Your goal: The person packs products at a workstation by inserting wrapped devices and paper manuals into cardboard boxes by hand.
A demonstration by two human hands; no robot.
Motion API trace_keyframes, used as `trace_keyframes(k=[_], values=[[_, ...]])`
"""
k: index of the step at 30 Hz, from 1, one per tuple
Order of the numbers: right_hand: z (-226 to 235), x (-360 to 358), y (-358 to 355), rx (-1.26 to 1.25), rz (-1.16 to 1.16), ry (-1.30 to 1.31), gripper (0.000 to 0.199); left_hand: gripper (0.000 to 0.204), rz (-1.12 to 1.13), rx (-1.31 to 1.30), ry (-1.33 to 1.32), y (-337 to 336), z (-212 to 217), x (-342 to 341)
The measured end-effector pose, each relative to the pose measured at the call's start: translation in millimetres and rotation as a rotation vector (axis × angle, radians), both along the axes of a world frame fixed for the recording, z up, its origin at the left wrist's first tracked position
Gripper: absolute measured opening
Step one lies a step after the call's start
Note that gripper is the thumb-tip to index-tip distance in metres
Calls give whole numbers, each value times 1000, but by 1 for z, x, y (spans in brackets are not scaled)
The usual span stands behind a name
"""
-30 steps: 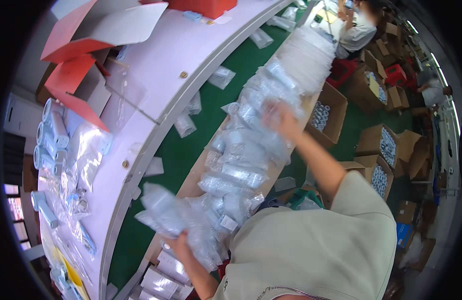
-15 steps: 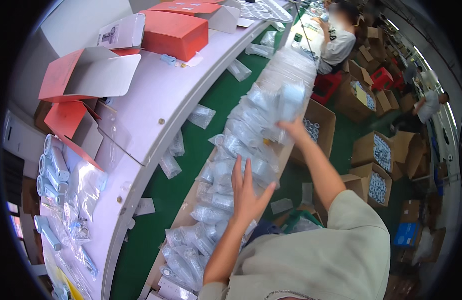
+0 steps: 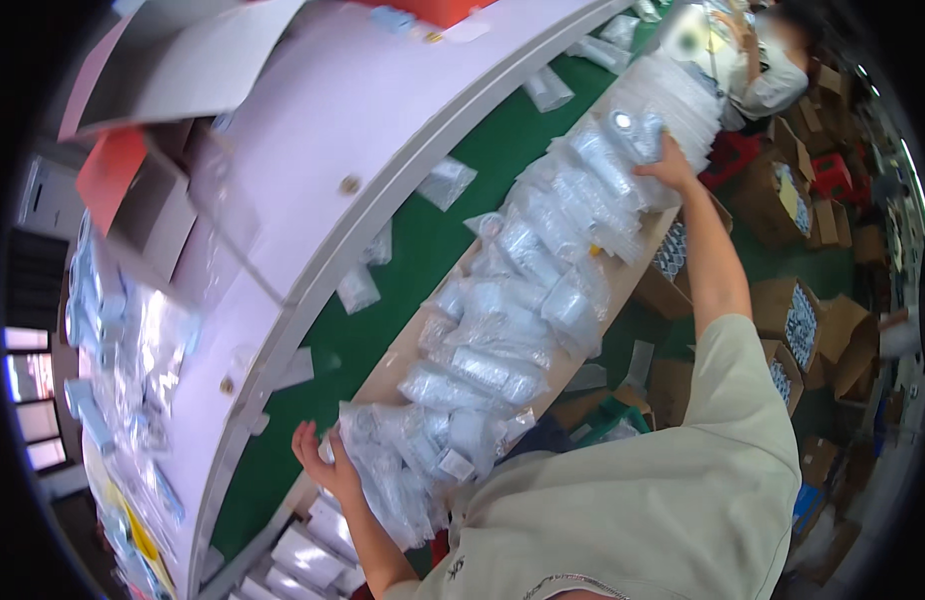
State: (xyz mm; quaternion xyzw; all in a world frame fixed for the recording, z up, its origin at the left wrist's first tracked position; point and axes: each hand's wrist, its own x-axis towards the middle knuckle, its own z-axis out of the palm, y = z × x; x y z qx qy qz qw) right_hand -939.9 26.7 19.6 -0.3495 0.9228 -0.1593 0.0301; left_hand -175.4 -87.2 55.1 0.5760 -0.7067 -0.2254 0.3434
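Two hands at a row of bubble-wrapped pieces, one near its near end and one near its far end.
The bubble-wrapped pieces (image 3: 498, 370) lie side by side along a tan board (image 3: 395, 368), pale blue showing through the wrap. The right hand (image 3: 673, 170) reaches far along the row to a wrapped piece (image 3: 635, 132), thumb parted from the fingers; whether they grip it I cannot tell. The left hand (image 3: 330, 465) is at the near left edge of the row, its fingers slightly spread and curved, the thumb apart; I cannot tell if they pinch any wrap. White boxes (image 3: 308, 555) sit near, a stack of clear wrap (image 3: 673, 92) far. A pale table (image 3: 403, 110) stands left, cardboard boxes (image 3: 846, 330) right.
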Motion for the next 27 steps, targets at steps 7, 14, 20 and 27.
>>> trace_keyframes(k=[7, 14, 20, 27], values=[[44, 72, -32, -244, -2, 408, 81, 34, 125, -148, -209, -82, -56, 39], [4, 278, -234, -179, 605, 103, 57, 64, 225, 202, 340, -189, -111, 46], [-89, 319, -329, 219, 297, -41, 66, 92, 185, 415, 973, -232, -140, 75], [-144, 343, -295, 191, 128, -275, 61, 104, 38, 402, -583, -255, -95, 7]])
